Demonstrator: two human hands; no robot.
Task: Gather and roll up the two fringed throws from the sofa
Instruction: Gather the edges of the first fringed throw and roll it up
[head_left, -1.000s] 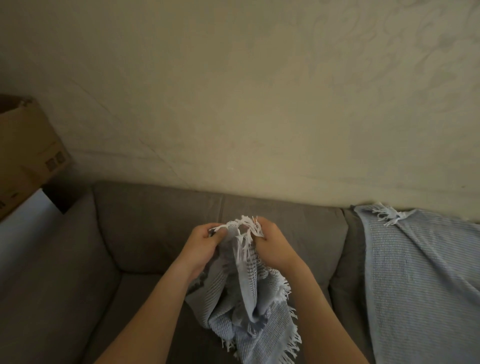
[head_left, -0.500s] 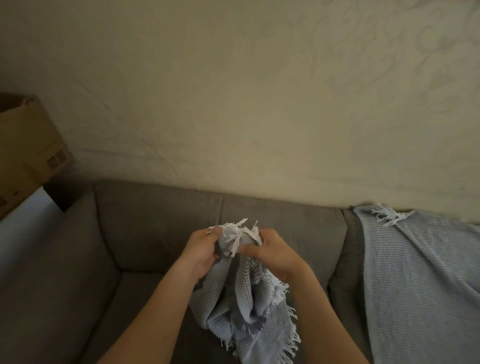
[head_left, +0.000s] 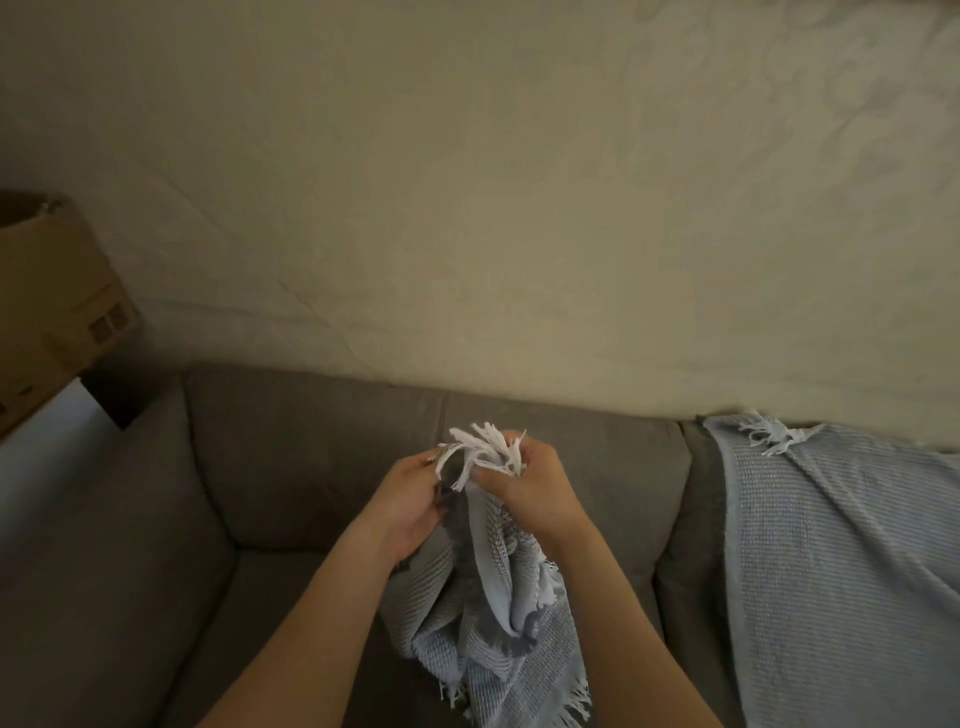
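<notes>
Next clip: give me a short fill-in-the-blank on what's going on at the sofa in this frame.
1. The left hand and right hand both grip the held throw at its ___ end.
2. The second throw lies draped over the sofa on the person's ___ side.
3. At the far left stands a ___ box.

Missing words: fringed; right; cardboard.

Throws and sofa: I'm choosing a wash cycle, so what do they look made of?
The held throw: pale blue ribbed weave, matte, with loose white yarn fringe; probably cotton. The draped throw: same weave, fringed too. The sofa: grey matte fabric upholstery, soft creases, no sheen; fibre unclear.
</notes>
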